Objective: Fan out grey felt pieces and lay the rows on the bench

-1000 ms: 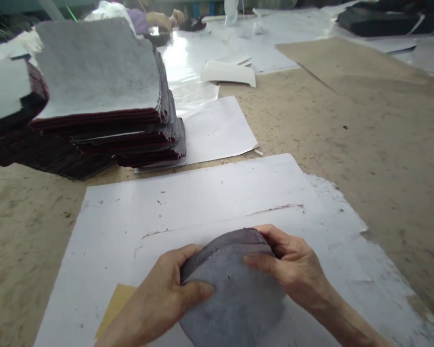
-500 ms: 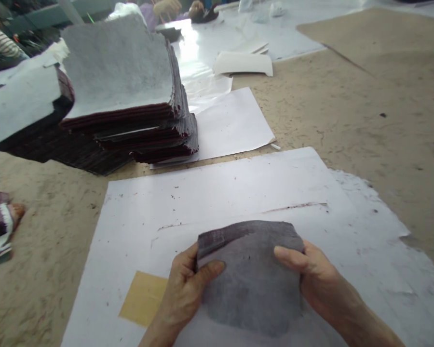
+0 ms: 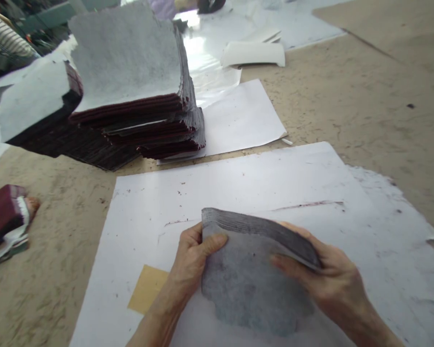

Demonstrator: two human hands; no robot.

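Between my two hands is a stack of thin grey sheets, bent in a curve, with its layered far edge showing. My left hand grips the left side, thumb on top and fingers mostly hidden behind. The right side is clasped by my right hand, its thumb pressed on the upper face and its fingers around the back. Beneath lies a large white sheet marked with dark specks and a reddish streak. A yellow square rests on it beside my left forearm.
Tall piles of grey sheets with dark red edges stand at the back left. A maroon bundle lies at the far left. A curved white piece is farther back on the speckled tan table. A striped sleeve shows top left.
The stack in my hands has been flexed, so its layered far edge now shows and its right side bends down. My right hand has turned around that side. The view has shifted slightly.
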